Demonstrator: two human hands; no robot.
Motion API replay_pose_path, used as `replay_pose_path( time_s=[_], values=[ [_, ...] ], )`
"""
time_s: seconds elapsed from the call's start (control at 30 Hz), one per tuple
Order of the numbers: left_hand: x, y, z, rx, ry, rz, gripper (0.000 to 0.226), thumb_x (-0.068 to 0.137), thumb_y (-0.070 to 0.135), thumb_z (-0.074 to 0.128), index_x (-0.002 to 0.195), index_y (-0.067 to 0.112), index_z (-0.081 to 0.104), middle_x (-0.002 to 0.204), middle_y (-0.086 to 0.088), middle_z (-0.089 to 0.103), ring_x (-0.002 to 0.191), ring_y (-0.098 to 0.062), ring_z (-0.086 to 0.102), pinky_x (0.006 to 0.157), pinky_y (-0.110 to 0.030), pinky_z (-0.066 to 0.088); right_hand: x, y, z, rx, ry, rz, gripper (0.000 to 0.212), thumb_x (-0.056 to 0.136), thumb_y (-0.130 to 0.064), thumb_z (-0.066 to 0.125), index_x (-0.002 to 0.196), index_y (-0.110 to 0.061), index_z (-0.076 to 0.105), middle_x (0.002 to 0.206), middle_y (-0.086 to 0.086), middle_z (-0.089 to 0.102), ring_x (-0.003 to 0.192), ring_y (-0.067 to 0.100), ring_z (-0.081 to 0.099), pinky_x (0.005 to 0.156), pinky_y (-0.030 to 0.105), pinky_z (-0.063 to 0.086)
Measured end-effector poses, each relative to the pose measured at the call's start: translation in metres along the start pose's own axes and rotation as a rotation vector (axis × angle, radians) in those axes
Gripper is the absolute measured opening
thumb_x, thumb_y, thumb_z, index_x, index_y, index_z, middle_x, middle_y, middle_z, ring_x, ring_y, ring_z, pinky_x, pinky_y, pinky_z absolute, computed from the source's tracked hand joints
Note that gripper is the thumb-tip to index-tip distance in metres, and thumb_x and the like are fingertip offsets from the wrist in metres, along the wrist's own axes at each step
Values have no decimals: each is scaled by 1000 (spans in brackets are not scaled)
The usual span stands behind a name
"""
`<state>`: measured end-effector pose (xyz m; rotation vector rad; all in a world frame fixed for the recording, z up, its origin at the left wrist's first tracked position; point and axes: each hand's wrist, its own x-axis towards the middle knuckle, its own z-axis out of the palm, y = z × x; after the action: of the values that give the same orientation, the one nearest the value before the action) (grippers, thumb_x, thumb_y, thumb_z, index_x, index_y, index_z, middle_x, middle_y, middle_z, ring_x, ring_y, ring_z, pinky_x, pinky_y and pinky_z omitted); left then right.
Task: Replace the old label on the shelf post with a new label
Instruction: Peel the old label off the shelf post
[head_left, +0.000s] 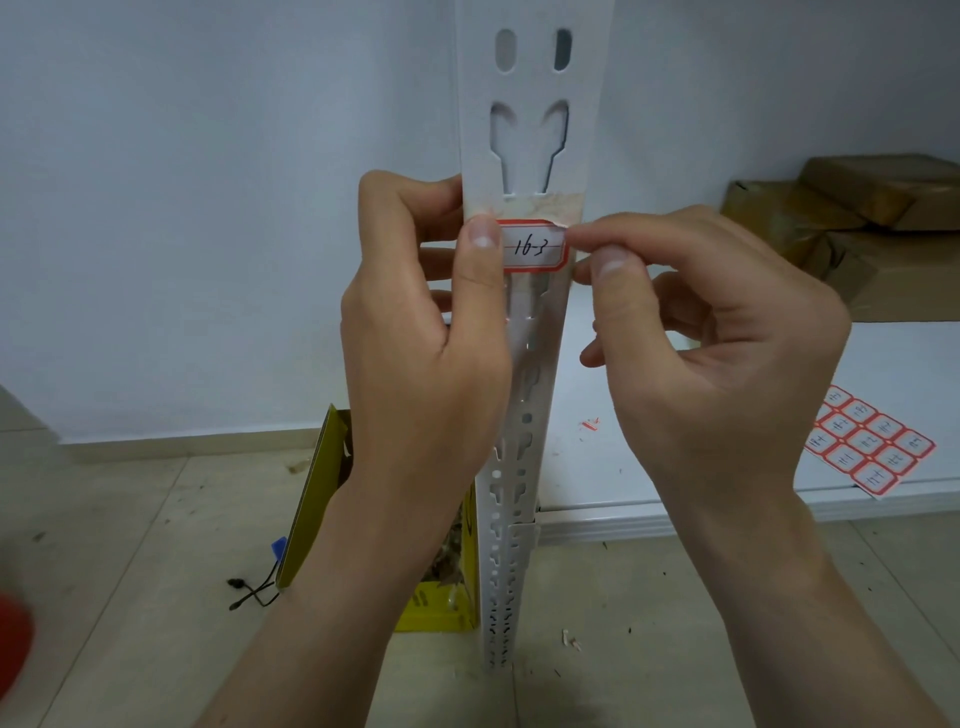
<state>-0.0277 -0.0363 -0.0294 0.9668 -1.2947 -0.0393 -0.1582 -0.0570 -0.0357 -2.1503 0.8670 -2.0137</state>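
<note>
A white slotted shelf post (524, 130) stands upright in the middle. A red-bordered white label (532, 247) with handwritten "16-3" sits on the post, below a strip of yellowed tape (524, 205). My left hand (426, 332) grips the post, its thumb pressing the label's left end. My right hand (701, 332) pinches the label's right edge, whose top right corner is curled. A sheet of red-bordered labels (872, 447) lies on the white shelf board (597, 467) to the right.
An open yellow cardboard box (436, 603) with scraps stands on the tiled floor left of the post. Brown wrapped parcels (857, 218) are stacked at the back right of the shelf. A small red label scrap (589, 425) lies on the shelf board.
</note>
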Motion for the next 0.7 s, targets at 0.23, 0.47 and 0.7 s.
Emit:
replay_pose_path(
  time_s=[0.23,0.47,0.7],
  values=[
    [0,0,0,-1,1,-3,5,106,13,48,108,16,45,91,18,59,83,-7,67,67,-18,53,0,-2,1,13,-1,1,19,100,-6,61,105,-17,75,91,-8,67,69,10,68,55,27,57],
    [0,1,0,-18,-4,-6,6,106,12,47,108,17,44,90,18,59,81,-5,66,67,-19,52,0,-2,1,11,-4,-8,19,100,-6,61,105,-21,71,91,-7,68,67,16,68,55,28,57],
    [-1,0,0,-12,-5,-7,6,106,11,47,106,17,44,87,19,59,79,-3,65,66,-19,51,0,0,1,3,-10,11,19,100,-7,61,105,-9,79,91,-6,67,68,12,69,56,27,57]
  ],
)
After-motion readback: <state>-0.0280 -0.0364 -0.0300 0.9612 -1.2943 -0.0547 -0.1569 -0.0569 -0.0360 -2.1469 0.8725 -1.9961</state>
